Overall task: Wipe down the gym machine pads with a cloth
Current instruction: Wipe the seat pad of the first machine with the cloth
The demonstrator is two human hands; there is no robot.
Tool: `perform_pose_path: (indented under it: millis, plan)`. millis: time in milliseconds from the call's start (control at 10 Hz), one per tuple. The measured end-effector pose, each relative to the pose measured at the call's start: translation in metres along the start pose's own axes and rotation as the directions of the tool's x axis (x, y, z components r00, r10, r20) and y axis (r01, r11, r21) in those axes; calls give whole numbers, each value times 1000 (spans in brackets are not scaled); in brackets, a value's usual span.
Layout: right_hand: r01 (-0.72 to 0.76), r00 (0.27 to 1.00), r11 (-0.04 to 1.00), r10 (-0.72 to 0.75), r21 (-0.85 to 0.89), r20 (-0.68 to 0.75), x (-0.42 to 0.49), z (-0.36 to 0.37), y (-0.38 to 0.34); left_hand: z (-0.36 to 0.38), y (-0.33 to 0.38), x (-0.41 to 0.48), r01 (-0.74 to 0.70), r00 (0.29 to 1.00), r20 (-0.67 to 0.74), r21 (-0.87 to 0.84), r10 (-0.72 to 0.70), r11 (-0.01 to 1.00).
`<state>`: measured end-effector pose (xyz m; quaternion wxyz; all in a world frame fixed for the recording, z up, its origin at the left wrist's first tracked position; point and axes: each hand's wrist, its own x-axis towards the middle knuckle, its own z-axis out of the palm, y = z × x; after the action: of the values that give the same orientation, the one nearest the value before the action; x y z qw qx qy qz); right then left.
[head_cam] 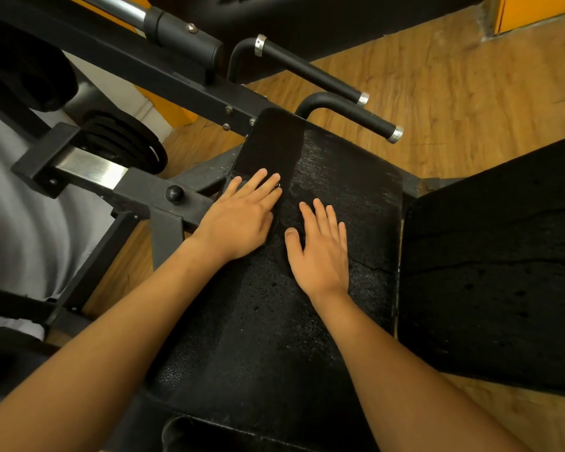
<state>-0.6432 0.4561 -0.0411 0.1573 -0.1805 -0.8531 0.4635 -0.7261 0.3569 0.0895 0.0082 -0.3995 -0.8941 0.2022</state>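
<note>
A black, grainy gym machine pad (356,190) fills the middle of the view. My left hand (242,220) lies flat with straight fingers on the pad's left edge, over a darker, smoother strip (268,141) that runs up to the pad's far left corner. I cannot tell whether that strip is a black cloth or a wiped part of the pad. My right hand (320,249) lies flat on the pad just right of the left hand, fingers straight and slightly spread. A small gap separates the two hands.
A second black pad (490,256), cracked and pitted, sits to the right. Two black handle bars with silver caps (349,115) (310,71) jut out beyond the pad. The machine's steel frame (137,187) and stacked weight plates (124,141) stand at the left. Wooden floor (454,93) lies beyond.
</note>
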Motion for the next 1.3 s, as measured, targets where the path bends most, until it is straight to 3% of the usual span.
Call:
perform_pose_path:
  millis: [400,800,1300]
  plan:
    - [-12,1000,1000,12,-3,6,-1,0,-1,7,11,-88,-52,998,21,3,52,999]
    - [0,1000,1000,0,-4,-13,0,2,1,0,10,-59,-65,997,46,4,65,998]
    - [-5,1000,999,5,-33,-7,0,0,-1,1,8,-141,-142,983,118,20,139,990]
